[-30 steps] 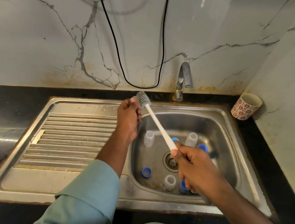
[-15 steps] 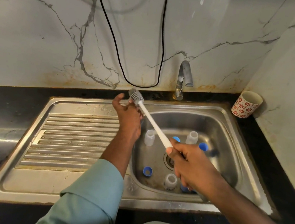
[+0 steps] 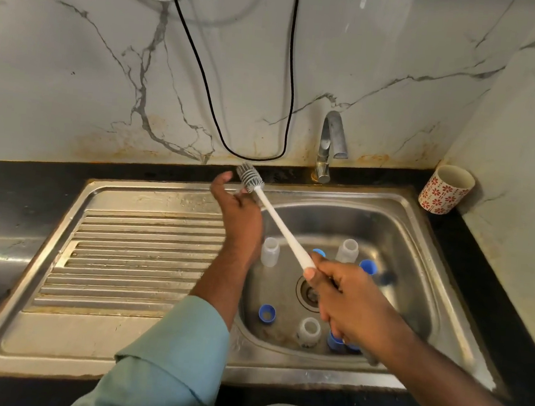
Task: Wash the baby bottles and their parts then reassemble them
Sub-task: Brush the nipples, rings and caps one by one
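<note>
Marble wall (image 3: 77,73) backs a steel sink (image 3: 418,235) where three clear bottles (image 3: 270,251) stand among blue caps (image 3: 267,314). Above the basin, the right hand (image 3: 348,302) is closed around a white brush (image 3: 277,224); the left hand (image 3: 239,213), fingers loosely spread, touches its bristle head, holding nothing. A patterned cup (image 3: 445,190) sits nearby.

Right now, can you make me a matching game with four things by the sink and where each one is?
Things:
1. bottle brush
2. flowered cup
3. tap
4. blue cap

Places:
A. on the counter in the right corner
B. on the sink floor, left of the drain
C. held in the right hand
D. at the wall behind the basin

Pairs: 1-C, 2-A, 3-D, 4-B
</note>
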`<action>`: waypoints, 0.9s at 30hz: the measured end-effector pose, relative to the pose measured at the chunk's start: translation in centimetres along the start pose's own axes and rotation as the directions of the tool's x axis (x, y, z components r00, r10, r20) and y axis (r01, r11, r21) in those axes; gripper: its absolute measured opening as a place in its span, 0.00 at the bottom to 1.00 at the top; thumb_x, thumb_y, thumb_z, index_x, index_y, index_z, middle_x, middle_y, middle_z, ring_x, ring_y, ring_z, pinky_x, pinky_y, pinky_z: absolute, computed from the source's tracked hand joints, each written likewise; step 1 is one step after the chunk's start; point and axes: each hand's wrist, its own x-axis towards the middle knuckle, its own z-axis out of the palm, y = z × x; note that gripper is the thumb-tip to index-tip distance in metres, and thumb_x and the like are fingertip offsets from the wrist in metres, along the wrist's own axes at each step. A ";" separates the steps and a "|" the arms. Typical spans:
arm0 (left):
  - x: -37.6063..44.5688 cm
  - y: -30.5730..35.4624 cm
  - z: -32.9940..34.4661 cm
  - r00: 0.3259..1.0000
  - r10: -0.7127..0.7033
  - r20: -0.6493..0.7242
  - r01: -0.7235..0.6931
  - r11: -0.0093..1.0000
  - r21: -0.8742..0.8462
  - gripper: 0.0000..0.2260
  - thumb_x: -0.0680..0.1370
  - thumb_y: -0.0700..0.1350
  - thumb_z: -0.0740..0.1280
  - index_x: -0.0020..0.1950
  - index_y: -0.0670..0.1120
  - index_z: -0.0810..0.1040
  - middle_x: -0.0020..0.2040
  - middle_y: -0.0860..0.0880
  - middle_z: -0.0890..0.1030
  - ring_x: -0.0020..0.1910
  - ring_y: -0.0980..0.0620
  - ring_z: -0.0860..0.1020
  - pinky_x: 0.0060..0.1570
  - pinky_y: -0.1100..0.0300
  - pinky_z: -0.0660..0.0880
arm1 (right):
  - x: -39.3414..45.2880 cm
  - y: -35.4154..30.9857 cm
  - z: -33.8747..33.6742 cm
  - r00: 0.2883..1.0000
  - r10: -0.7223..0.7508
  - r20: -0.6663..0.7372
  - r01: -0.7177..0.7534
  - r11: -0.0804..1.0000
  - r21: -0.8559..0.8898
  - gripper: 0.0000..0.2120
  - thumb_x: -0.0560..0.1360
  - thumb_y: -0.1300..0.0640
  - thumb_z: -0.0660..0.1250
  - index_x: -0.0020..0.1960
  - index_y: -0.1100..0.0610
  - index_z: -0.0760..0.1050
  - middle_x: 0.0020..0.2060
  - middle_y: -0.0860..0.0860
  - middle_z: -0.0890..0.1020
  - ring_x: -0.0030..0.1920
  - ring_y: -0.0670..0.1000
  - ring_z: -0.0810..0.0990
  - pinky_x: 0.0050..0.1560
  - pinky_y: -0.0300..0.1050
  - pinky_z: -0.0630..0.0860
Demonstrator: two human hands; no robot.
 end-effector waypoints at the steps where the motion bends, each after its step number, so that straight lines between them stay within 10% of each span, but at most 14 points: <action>1: 0.5 0.1 -0.2 1.000 0.011 -0.011 -0.011 1.000 -0.001 0.20 0.83 0.34 0.55 0.69 0.54 0.60 0.52 0.46 0.77 0.44 0.52 0.78 0.42 0.57 0.74 | -0.4 0.1 0.1 1.000 -0.008 0.015 0.008 1.000 0.001 0.07 0.81 0.50 0.59 0.47 0.43 0.75 0.28 0.50 0.72 0.23 0.44 0.68 0.24 0.38 0.69; 27: 0.9 0.5 -0.4 0.992 -0.097 -0.078 0.089 0.991 -0.099 0.16 0.84 0.37 0.55 0.69 0.52 0.61 0.57 0.44 0.75 0.47 0.52 0.78 0.36 0.63 0.76 | -0.9 0.7 0.3 0.998 0.047 0.031 -0.049 0.996 0.079 0.08 0.81 0.51 0.60 0.56 0.44 0.76 0.27 0.51 0.73 0.22 0.44 0.68 0.23 0.39 0.67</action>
